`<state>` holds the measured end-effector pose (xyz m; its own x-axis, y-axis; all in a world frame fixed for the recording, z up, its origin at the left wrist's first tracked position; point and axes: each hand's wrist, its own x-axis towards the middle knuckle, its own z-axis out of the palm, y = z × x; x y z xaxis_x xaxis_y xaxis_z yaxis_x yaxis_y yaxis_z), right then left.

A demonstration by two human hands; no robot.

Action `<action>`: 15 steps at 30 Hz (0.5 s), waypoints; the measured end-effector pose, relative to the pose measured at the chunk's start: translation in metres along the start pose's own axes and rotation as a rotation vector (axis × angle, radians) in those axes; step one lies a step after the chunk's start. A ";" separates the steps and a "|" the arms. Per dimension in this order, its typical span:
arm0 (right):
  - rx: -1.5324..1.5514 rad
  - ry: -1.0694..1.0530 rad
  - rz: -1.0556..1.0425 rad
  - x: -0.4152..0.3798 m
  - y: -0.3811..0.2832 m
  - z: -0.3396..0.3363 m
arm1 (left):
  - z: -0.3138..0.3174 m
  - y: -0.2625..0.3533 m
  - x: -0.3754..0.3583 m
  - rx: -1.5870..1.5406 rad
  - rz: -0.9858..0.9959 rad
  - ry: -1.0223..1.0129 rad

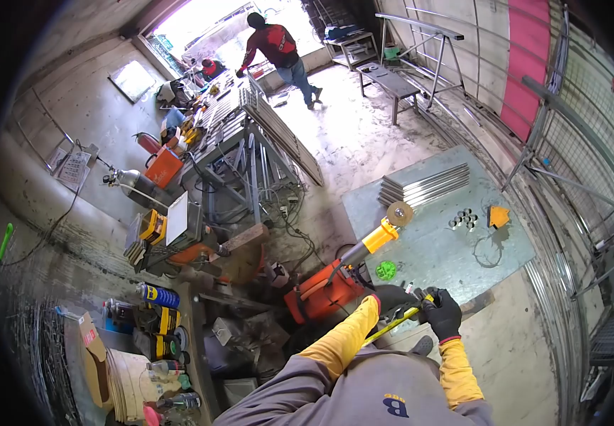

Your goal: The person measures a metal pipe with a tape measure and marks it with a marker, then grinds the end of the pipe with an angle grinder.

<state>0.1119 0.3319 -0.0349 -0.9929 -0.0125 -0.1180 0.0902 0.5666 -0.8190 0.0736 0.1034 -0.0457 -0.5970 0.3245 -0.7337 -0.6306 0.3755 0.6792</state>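
Observation:
My right hand (pixel 442 316), in a black glove, is closed round a tape measure beside its yellow blade (pixel 397 321). The blade slants down and left, in front of my body. My left hand (pixel 390 301), also dark-gloved, is close to the blade's middle; its fingers blend into the dark background and I cannot make out their grip. Just ahead of my hands, an angle grinder (pixel 374 240) with a yellow collar and a brown disc lies at the edge of a metal sheet (pixel 435 245). A bright green round piece (pixel 386 270) lies near it on the sheet.
Metal bars (pixel 431 186), several short tube pieces (pixel 465 218) and an orange piece (pixel 497 216) lie on the sheet. An orange-red machine (pixel 326 291) stands left of my arms. Beyond is a cluttered workbench (pixel 232 135) with a person (pixel 276 53) beside it. Long metal profiles (pixel 534 234) run along the right wall.

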 end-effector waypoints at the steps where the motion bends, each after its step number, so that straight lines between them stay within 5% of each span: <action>1: -0.001 0.002 0.000 0.001 0.002 0.001 | -0.003 -0.006 0.006 0.088 0.042 0.004; 9: 0.008 0.057 -0.038 -0.001 -0.002 0.001 | -0.009 -0.014 0.016 0.088 0.031 -0.051; 12: -0.018 -0.009 0.020 0.000 -0.003 -0.003 | -0.013 -0.022 0.017 0.392 0.288 -0.081; 15: 0.045 0.017 -0.006 0.000 -0.001 0.000 | -0.009 -0.031 0.029 -0.024 0.161 -0.146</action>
<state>0.1114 0.3314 -0.0346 -0.9946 -0.0015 -0.1036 0.0871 0.5290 -0.8442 0.0717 0.0937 -0.0882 -0.6137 0.5018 -0.6096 -0.5455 0.2887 0.7868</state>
